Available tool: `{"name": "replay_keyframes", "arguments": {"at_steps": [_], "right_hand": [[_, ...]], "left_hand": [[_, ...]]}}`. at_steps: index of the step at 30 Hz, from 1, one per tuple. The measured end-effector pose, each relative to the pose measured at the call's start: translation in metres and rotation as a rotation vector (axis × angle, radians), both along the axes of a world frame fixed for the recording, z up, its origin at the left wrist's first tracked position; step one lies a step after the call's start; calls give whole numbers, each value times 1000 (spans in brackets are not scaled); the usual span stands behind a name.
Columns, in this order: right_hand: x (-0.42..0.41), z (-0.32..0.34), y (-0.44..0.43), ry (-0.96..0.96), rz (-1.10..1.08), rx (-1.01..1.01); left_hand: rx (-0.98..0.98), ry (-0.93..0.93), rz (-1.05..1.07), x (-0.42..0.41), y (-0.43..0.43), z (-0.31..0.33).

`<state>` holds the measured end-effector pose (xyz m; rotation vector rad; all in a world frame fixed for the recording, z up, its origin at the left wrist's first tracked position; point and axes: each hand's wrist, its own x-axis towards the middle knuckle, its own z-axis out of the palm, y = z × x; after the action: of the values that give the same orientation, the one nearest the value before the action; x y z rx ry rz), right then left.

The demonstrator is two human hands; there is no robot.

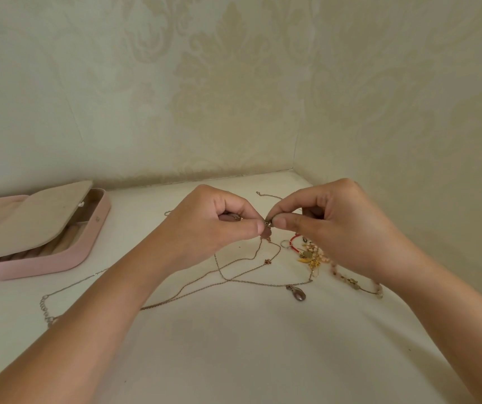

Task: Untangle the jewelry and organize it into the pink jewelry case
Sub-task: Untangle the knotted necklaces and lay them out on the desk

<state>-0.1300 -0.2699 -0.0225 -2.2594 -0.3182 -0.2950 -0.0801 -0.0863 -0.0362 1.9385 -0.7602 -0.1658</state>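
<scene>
Starting at the pink jewelry case (88,249), lying open with its padded flap (38,217) lifted, presumably to take freed pieces straight in. Right of the case, pinching a clasp (268,224) between left hand (213,225) and right hand (342,228), thumb and forefinger tips of each closed on it, held up probably to let the thin chains (234,279) hang slack and show the crossings. Farther right of the case, leaving the teardrop pendant (299,295) and tangled heap (309,255) on the white surface (234,345), none of it stowed yet.
</scene>
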Motion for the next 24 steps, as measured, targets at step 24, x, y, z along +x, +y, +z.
{"name": "replay_keyframes", "arguments": {"at_steps": [24], "right_hand": [[1, -2, -2, -31, 15, -2]], "left_hand": [[31, -80, 77, -4, -1, -1]]}}
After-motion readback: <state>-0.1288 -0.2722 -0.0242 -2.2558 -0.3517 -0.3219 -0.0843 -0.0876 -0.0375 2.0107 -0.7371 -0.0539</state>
